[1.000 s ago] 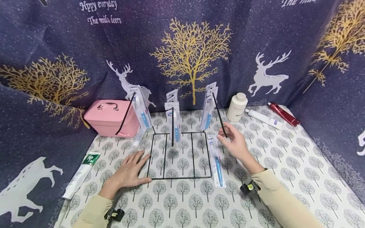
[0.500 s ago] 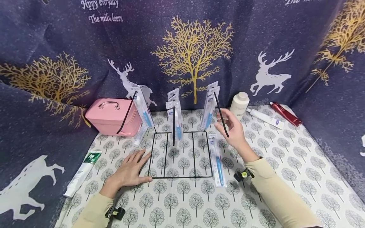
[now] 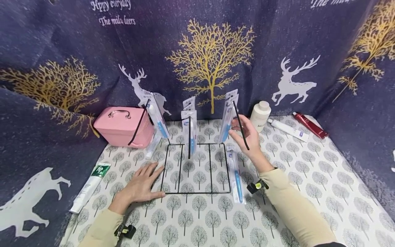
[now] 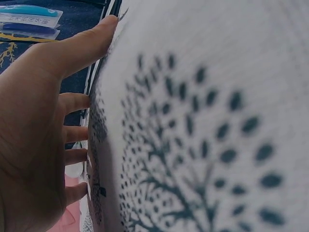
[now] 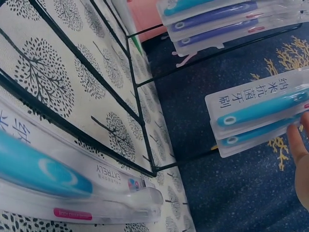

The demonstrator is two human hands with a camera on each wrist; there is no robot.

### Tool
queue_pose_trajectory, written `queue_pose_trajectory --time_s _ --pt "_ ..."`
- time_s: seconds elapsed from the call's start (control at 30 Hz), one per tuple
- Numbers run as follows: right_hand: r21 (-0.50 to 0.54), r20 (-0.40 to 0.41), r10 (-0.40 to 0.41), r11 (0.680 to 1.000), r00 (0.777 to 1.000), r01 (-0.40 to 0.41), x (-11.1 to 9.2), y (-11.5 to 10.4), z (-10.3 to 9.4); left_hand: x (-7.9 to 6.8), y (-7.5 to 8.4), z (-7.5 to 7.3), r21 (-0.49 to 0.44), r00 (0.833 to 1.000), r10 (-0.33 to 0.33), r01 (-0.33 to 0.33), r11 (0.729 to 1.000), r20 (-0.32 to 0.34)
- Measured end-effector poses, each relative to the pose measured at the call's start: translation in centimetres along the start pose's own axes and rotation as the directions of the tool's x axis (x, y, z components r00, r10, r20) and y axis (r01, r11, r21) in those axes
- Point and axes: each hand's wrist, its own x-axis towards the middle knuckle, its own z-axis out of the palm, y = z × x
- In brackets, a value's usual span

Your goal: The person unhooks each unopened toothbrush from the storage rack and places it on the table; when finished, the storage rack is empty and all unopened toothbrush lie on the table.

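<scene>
A black wire display rack (image 3: 197,193) stands on the table, its prongs holding packaged toothbrushes in left (image 3: 156,118), middle (image 3: 192,132) and right (image 3: 227,118) groups. My left hand (image 3: 139,185) lies with fingers spread beside the rack's base, thumb at the front left corner. My right hand (image 3: 248,137) is raised behind the right prong, fingers loosely bent, fingertips right at the edge of the right-hand packs. In the right wrist view its fingers (image 5: 297,142) overlap these blue toothbrush packs (image 5: 260,108). Another packaged blue toothbrush (image 3: 237,176) lies on the cloth along the base's right side.
A pink case (image 3: 123,127) stands back left, a small white tube (image 3: 152,147) near it. A green-and-white toothpaste tube (image 3: 91,187) lies at left. Back right are a cream bottle (image 3: 260,116), a white tube (image 3: 288,130) and a red tube (image 3: 310,125). A dark curtain hangs behind.
My right hand has moved from the tip of the right prong back and left, up to the hanging toothbrush packs. My left hand stays at the base corner.
</scene>
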Motion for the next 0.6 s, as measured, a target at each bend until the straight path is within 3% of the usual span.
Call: queue_pose_trajectory --time_s 0.33,0.6 --pt "-0.037 -0.005 0.013 0.999 1.0 -0.013 -0.38 0.22 0.38 -0.65 -0.03 0.49 0.011 1.0 0.003 -0.003 1.0 -0.009" --pt "-0.042 -0.016 0.019 0.999 1.0 -0.019 0.35 0.47 -0.17 0.19 -0.2 0.18 0.004 0.999 0.031 -0.03 1.0 -0.037"
